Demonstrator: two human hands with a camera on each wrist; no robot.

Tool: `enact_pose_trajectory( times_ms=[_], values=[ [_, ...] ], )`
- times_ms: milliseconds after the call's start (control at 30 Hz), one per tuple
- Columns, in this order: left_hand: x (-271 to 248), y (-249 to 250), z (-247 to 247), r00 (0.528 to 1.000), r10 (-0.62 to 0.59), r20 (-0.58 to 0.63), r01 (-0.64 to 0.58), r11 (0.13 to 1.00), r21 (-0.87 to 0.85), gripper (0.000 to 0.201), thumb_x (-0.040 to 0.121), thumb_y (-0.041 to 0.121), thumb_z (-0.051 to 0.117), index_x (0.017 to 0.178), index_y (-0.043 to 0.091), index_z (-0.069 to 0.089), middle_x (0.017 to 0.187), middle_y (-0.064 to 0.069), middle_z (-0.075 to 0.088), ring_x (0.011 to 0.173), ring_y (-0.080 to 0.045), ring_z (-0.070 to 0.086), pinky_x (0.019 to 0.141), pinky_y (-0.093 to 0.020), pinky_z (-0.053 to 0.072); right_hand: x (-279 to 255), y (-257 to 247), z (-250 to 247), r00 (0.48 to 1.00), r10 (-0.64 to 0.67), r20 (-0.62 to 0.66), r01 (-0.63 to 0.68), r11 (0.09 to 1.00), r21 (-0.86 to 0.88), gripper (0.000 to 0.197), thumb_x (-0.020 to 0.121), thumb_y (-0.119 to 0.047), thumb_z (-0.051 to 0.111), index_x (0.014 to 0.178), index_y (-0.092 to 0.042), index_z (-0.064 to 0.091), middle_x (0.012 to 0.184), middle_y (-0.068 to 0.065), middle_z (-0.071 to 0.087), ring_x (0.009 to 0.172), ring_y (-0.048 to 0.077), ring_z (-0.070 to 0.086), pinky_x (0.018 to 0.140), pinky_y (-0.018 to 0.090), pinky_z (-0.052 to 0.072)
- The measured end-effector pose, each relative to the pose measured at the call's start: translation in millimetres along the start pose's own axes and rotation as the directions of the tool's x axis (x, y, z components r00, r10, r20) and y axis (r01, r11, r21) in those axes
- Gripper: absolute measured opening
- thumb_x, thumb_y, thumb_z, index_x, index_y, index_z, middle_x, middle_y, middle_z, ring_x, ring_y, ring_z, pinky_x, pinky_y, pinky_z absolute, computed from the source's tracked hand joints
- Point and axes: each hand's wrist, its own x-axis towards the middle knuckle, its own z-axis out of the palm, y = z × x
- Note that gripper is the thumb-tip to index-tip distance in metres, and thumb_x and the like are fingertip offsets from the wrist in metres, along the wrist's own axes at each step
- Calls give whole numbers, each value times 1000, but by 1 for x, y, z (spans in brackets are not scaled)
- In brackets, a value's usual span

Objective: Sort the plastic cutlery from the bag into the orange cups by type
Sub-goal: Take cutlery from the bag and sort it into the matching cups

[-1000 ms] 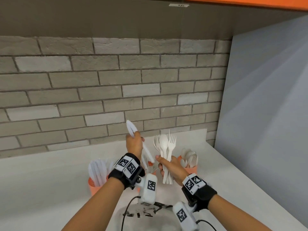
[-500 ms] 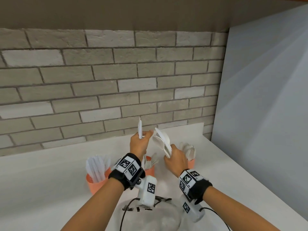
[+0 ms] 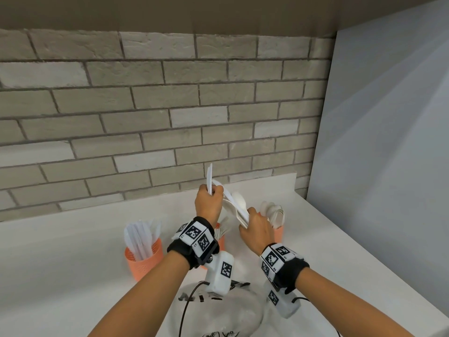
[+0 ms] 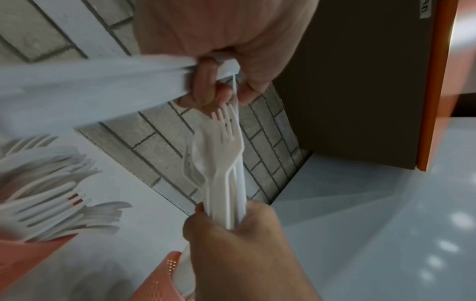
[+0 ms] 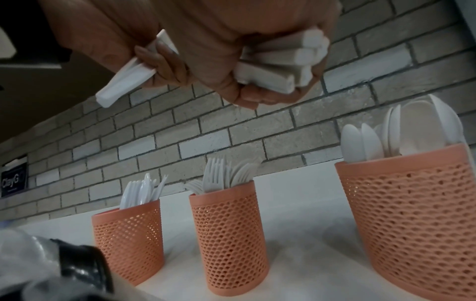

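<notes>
step: separating knives from mixed bunch | left hand (image 3: pixel 209 203) pinching knife (image 3: pixel 209 177) upright, reaching for another | right hand (image 3: pixel 255 231) clenching cutlery bunch (image 3: pixel 237 206) just beside | next: carrying knives down-left to knife cup (image 3: pixel 143 257)

1. A bundle of white cutlery handles (image 5: pixel 280 67) is being gripped in the curled right hand (image 5: pixel 231 51) at the top of the view.
2. A single white handle (image 5: pixel 123 81) is being held by fingers to the left of it.
3. Three orange cups are being carried by the white surface (image 5: pixel 296 234): the left cup (image 5: pixel 128 242), the middle cup (image 5: pixel 229 240) with forks, the right cup (image 5: pixel 412 220) with spoons.
</notes>
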Motion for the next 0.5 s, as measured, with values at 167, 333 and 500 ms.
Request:
enact_pose_trajectory(
  times_ms=[167, 333, 500],
  values=[
    [-2, -3, 2, 999, 22, 26, -23, 998, 53, 21, 85, 22, 66, 75, 6, 56, 65, -1, 54, 67, -20, 53, 65, -26, 42, 0, -4, 0, 999, -40, -8, 40, 998, -43, 23, 89, -11, 47, 110, -3, 50, 103, 17, 66, 96, 35, 61, 69, 29, 35],
    [6, -2, -2, 999, 41, 13, -42, 998, 40, 27, 88, 23, 62, 63, 15, 55, 61, 1, 52, 60, -16, 50, 53, -20, 38, 1, -7, -1, 998, -22, 50, 22, 1000, -15, 25, 88, -13, 49, 109, -2, 52, 102, 17, 65, 94, 34, 61, 64, 28, 36],
    [19, 6, -14, 996, 25, -83, -30, 998, -57, 28, 95, 27, 49, 72, 13, 55, 64, -2, 51, 65, -22, 49, 67, -30, 40, 8, -8, 2, 992, -45, 119, 47, 999, -12, 23, 88, -13, 50, 107, -1, 52, 101, 18, 65, 93, 35, 62, 63, 29, 37]
  ],
)
